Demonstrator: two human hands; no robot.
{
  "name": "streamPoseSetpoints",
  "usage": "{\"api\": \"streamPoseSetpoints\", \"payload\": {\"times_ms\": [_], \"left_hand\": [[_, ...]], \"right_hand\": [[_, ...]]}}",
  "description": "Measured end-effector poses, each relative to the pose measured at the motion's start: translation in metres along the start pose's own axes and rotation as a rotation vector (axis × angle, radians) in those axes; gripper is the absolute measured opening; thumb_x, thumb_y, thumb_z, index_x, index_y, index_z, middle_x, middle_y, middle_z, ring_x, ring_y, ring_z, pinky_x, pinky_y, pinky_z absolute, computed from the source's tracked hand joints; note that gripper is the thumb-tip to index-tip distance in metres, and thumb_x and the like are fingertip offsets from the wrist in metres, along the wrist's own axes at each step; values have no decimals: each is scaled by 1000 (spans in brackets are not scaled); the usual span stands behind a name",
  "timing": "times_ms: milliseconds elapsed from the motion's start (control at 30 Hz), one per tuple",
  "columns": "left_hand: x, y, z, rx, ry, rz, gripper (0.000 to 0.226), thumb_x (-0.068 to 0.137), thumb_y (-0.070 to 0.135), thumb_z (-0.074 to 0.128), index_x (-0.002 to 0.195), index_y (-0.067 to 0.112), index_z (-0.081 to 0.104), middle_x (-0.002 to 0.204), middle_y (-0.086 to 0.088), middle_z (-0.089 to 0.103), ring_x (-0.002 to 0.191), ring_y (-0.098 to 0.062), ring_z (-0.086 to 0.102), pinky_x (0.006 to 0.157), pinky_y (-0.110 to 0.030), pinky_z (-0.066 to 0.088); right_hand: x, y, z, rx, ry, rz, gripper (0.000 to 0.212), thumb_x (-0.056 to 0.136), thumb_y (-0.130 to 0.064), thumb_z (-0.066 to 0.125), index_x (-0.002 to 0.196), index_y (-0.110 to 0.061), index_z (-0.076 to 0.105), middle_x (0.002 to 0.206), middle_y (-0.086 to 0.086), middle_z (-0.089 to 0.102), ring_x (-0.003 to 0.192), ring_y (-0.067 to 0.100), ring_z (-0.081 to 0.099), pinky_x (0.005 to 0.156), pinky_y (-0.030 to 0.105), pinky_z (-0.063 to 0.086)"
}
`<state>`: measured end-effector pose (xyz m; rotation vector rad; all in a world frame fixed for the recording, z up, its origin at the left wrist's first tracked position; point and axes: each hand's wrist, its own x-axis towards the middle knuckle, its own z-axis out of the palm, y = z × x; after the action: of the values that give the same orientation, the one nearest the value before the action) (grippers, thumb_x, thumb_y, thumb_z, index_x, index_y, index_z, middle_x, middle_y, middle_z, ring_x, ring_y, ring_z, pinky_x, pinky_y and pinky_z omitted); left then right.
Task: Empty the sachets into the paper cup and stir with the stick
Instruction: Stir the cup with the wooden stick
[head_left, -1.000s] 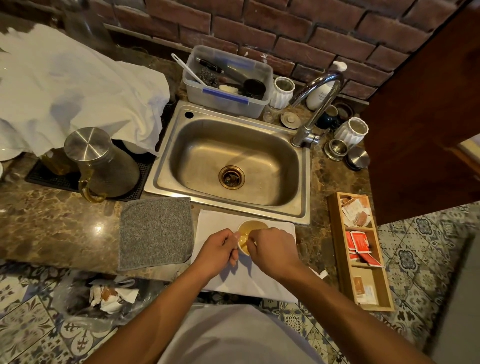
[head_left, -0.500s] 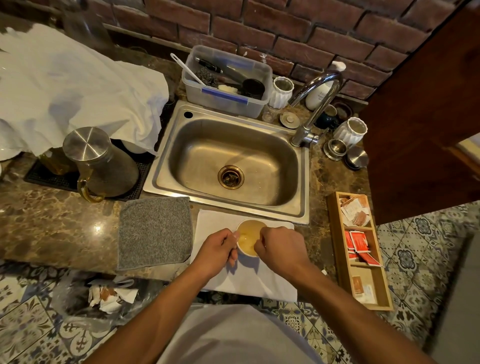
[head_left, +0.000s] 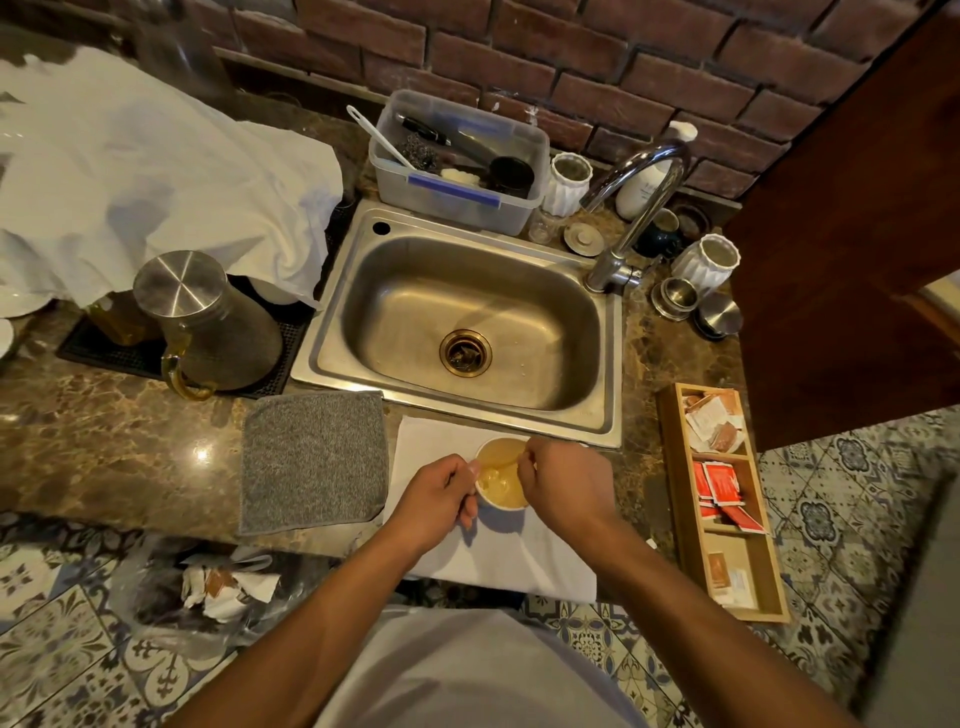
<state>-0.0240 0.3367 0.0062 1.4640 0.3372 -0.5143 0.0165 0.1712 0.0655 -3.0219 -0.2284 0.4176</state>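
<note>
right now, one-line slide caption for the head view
Left hand steadies the paper cup on a white napkin while the right hand stirs.

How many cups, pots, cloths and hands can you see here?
Paper cup: 1
White ribbed pots: 2
Cloths, grey and white: 2
Hands, left and right: 2
Total: 7

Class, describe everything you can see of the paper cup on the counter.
The paper cup is small, white-walled and upright, holding pale amber liquid. It stands on a white napkin just in front of the sink. The left hand grips its left side; the right hand is poised over its rim, pinching what seems a thin stick.
</note>
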Motion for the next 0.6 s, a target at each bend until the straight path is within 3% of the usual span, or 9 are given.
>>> {"api": "streamPoseSetpoints", "payload": {"times_ms": [133,267,433,600], "left_hand": [[-1,1,1,12,1,-2,36,105,25,49,75,7,52,55,-5,59,44,-12,51,46,-18,42],[-1,1,0,10,-1,-8,34,105,25,50,77,5,53,55,-5,59,46,-14,52,47,-19,43],[0,1,-1,15,-3,-10,35,104,26,50,76,6,53,55,-4,59,47,-16,52,48,-19,43],[-1,1,-1,9,-13,-8,35,104,27,50,77,6,53,56,-6,59,48,-16,52,48,-18,43]], "right_hand": [[-3,-3,2,-5,-29,-6,34,101,-40,44,111,-19,69,98,5,75,84,24,69,67,27,45],[-5,-9,5,3,-17,-45,36,103,-41,44,122,-20,68,106,5,75,90,25,71,80,32,55],[-4,-14,9,50,-31,-64,36,104,-43,44,118,-22,71,103,4,75,89,21,69,74,26,47],[-5,-13,9,89,-78,-53,35,101,-43,48,104,-22,76,92,2,74,73,17,59,68,25,39]]}}
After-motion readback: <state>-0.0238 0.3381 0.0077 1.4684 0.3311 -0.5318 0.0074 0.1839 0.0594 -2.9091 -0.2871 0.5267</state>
